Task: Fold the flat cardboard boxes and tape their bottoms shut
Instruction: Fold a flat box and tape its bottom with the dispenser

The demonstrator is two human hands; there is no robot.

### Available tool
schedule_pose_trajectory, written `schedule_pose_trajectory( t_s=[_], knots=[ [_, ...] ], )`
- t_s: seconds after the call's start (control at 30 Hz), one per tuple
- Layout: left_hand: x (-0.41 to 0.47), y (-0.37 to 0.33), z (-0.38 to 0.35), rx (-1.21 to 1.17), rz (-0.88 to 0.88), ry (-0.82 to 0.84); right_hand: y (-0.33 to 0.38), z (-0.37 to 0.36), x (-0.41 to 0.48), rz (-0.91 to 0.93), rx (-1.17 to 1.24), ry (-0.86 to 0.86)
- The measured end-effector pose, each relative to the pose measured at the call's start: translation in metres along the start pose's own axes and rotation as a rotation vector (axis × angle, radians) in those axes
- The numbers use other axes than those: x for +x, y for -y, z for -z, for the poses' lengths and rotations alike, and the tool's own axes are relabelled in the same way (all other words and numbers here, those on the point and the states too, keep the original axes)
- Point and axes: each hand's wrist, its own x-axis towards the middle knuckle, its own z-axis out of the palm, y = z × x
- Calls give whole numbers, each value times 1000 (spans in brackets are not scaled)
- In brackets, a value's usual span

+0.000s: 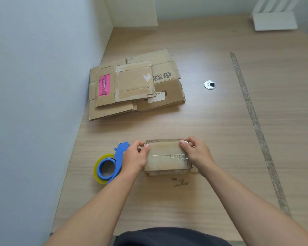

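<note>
We have the small brown cardboard box point(167, 158) standing on the pale wood-grain counter point(203, 201), close in front of us, with its flaps folded down so that the upturned face is closed. The two flaps meet in a ragged line across that face, with torn scraps of old tape along it; we see no fresh strip over the seam. Our left hand point(134, 157) grasps the box at its far left corner, thumb on top and fingers curled round the edge. Our right hand point(196, 153) grasps the far right corner in the same way. Both pinch the cardboard; neither is free.

We judge the step in hand to be the folding of this box's bottom: the flaps are down and we are squaring them, and the taping is not yet done. The next move calls for one hand to hold the flaps flat while the other lets go and takes the blue plastic tape dispenser point(112, 162) with its roll of yellowish clear tape. It lies on the counter just beside the left hand, partly hidden by it, so the left hand is the nearer one. The tape should then run along the seam and over both ends, or the flaps may spring up.

Farther off, against the white wall point(34, 86) on the left, lies the stack of flat brown cardboard boxes point(132, 86), one with a pink label, untouched. To its right a round metal grommet point(210, 84) sits in the counter, and a long strip of clear tape point(252, 118) is stuck to the counter well to the right.
</note>
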Motion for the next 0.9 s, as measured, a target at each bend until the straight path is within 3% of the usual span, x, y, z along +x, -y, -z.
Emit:
schedule_pose_trajectory(
  t_s=[0.13, 0.33, 0.4, 0.53, 0.6, 0.67, 0.77, 0.9],
  knots=[
    [8, 3, 3, -68, 34, -7, 1, 5, -1, -59, 131, 86],
    [4, 0, 8, -333, 146, 120, 2, 21, -1, -227, 389, 309],
    [-3, 3, 8, -406, 123, 160, -3, 19, -3, -187, 384, 226],
    [-19, 35, 2, -418, 13, 222, -8, 3, -16, -47, 95, -127],
    [-23, 46, -2, -371, -15, 187, -13, 5, -23, -57, 175, -86],
    [-25, 46, -5, -281, -58, 113, -24, 11, -32, -22, 312, 117],
    [-32, 38, -11, -139, -91, 9, -47, 15, -45, 112, 218, 308],
    [-45, 39, -16, -211, -100, 33, -48, 6, -59, 149, 103, 2]
  ],
)
